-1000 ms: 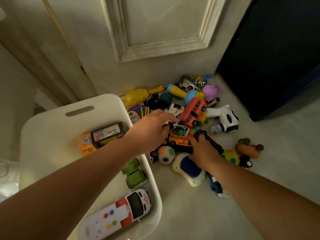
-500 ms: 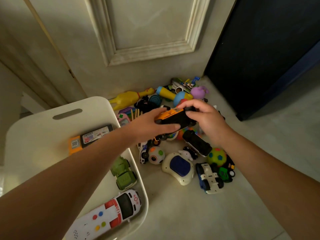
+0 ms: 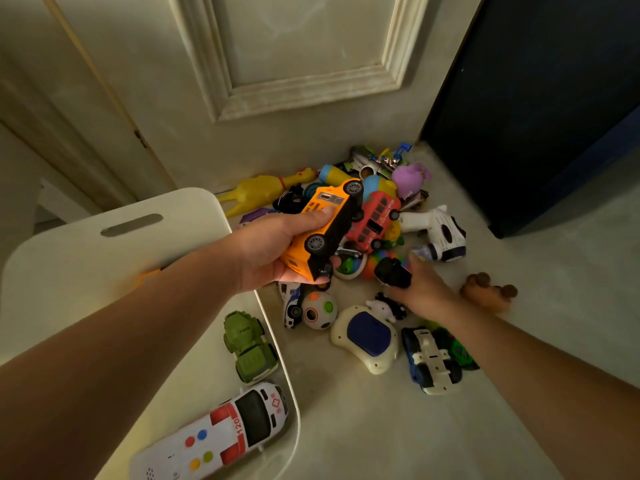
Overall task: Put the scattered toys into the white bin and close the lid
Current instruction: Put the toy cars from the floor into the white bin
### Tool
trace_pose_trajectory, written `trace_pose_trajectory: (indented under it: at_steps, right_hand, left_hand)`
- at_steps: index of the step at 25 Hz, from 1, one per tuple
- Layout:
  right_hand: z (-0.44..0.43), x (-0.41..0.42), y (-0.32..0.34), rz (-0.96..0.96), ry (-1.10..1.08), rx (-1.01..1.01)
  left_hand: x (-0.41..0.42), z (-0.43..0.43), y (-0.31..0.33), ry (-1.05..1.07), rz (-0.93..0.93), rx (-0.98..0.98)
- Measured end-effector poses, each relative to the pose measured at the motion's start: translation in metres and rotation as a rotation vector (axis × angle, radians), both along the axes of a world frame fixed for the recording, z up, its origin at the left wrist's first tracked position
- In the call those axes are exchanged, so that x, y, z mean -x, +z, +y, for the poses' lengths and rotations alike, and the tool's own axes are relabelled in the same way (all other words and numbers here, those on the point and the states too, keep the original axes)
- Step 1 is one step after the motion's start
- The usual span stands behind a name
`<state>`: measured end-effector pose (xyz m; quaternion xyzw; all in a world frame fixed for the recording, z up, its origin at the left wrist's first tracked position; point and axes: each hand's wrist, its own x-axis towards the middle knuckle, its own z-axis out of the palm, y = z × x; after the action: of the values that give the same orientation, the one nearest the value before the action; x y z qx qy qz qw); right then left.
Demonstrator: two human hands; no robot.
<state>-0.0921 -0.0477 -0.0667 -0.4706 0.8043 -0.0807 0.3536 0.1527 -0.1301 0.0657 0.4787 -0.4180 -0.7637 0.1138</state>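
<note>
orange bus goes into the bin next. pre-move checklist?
1. Left hand grip on orange bus: ok, fingers and thumb curl round it.
2. Bus over the white bin opening: not ok, it hangs beyond the rim, above the toy pile.
3. Bin open: ok, its top is uncovered.
4. Landing room: ok, bare bin floor shows beside the green truck and ambulance.
5. Right hand hold on black toy: cannot tell, it touches the toy but the grip is hidden.
</note>
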Motion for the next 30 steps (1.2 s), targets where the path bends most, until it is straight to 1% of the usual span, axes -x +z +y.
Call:
trace_pose_trajectory:
  at_steps: [1, 2, 4, 5, 6, 7, 8, 11, 13, 15, 16, 18, 21, 23, 26, 28, 30]
  right_hand:
    - [0.007, 0.001, -0.016, 0.077, 0.059, -0.065]
    - [0.012, 0.001, -0.026, 0.166, 0.101, -0.079]
    - [0.016, 0.000, -0.032, 0.326, 0.103, -0.011]
    - [0.014, -0.002, -0.030, 0.358, 0.091, 0.052]
    - [0.011, -0.004, -0.024, 0.345, 0.085, 0.111]
    - [0.008, -0.009, -0.013, 0.261, 0.049, 0.170]
    - [0.004, -0.015, 0.002, 0.102, -0.022, 0.209]
    - [-0.002, -0.045, 0.065, -0.548, -0.316, 0.270]
    - [-0.003, -0.065, 0.111, -0.915, -0.379, 0.304]
    - [-0.002, -0.087, 0.149, -1.357, -0.394, 0.257]
    - [-0.001, -0.100, 0.164, -1.476, -0.353, 0.218]
    - [0.000, -0.133, 0.181, -1.524, -0.265, 0.162]
    - [-0.003, -0.187, 0.180, -1.472, -0.189, 0.110]
    - [-0.007, -0.216, 0.169, -1.439, -0.182, 0.064]
    - [-0.013, -0.242, 0.146, -1.418, -0.286, -0.053]
    - [-0.017, -0.249, 0.134, -1.409, -0.329, -0.142]
    - [-0.024, -0.250, 0.127, -1.407, -0.330, -0.185]
  left_hand:
    - [-0.002, -0.001, -0.001, 0.011, 0.007, -0.001]
    - [-0.004, -0.001, 0.000, 0.017, 0.020, 0.000]
    - [-0.009, -0.001, 0.000, 0.034, 0.055, 0.004]
    - [-0.012, -0.002, 0.002, 0.051, 0.079, 0.008]
    - [-0.016, -0.003, 0.003, 0.069, 0.103, 0.014]
    - [-0.022, -0.004, 0.005, 0.085, 0.127, 0.018]
    - [-0.030, -0.006, 0.007, 0.100, 0.151, 0.021]
    - [-0.063, -0.005, 0.015, 0.098, 0.220, 0.023]
    - [-0.091, 0.001, 0.020, 0.043, 0.227, 0.006]
    - [-0.120, 0.010, 0.019, -0.021, 0.143, -0.036]
    - [-0.134, 0.014, 0.015, -0.031, 0.082, -0.066]
    - [-0.155, 0.022, 0.001, -0.005, -0.055, -0.110]
    - [-0.176, 0.036, -0.030, 0.051, -0.268, -0.148]
    - [-0.183, 0.043, -0.058, 0.115, -0.373, -0.186]
    - [-0.184, 0.049, -0.105, 0.223, -0.420, -0.237]
    - [-0.176, 0.054, -0.128, 0.301, -0.475, -0.226]
    - [-0.161, 0.064, -0.142, 0.323, -0.544, -0.198]
